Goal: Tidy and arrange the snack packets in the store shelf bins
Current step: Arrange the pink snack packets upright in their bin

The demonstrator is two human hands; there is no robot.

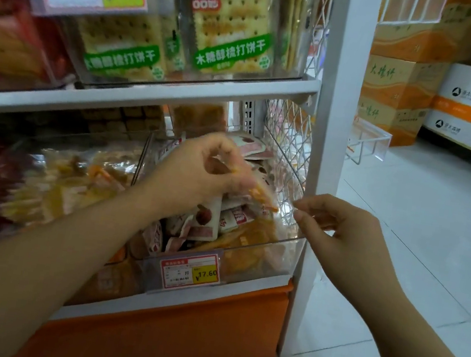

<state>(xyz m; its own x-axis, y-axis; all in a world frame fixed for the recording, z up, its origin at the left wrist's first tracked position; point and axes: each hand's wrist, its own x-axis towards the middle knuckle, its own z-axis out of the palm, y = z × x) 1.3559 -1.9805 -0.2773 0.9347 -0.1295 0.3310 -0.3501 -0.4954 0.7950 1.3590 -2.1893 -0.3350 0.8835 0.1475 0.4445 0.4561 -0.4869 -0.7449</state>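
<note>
Packets of two kinds fill the clear bin (262,255) at the right end of the lower shelf, just beside the white shelf post (335,132). Small white-and-red packets (234,216) lie on top, and orange packets (248,242) lie under them against the front wall, above the price tag (190,270).

Our left hand (198,169) is over the middle of this bin with its fingers curled. It seems to pinch one loose orange packet (258,193) between thumb and fingertips, but motion blur hides the exact grip. Our right hand (343,231) is at the right front corner of the bin, its fingers loosely curled and its thumb and forefinger close together near the top edge of the clear wall. We cannot tell if they nip this edge or only hover beside it.

We judge the packets to be light and soft, in thin film that is probably a little slippery, and the content may crush under a hard squeeze. The safe hold, we think, is a gentle pinch on a sealed edge, or flat fingers across both faces.

The white-and-red packets point in every direction. One upright packet (209,217) near the front stands with its long axis up and down, while its neighbours tilt or lie flat. The orange packets at the front lie flatter, with their long axis roughly along the front wall.
</note>
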